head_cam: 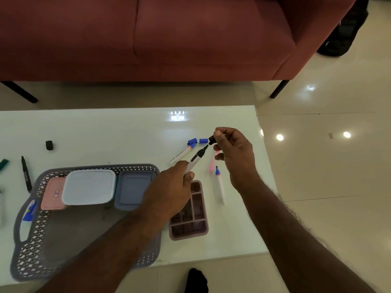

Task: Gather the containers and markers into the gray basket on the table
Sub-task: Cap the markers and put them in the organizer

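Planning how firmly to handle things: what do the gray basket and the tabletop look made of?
Gray basket: looks like molded plastic, matte, judging by its perforated lattice walls and integrated handle. Tabletop: probably glass or glossy lacquer, pale and smooth; it mirrors a ceiling light sharply.

Gray basket [31, 246] is open in front; three containers [88, 187] crowd its back.

Both forearms are bare to the frame's lower edge, with no sleeves, watch, rings or bands visible. The left hand [169, 191] and right hand [234, 155] are ungloved, and the right forearm shows hair.
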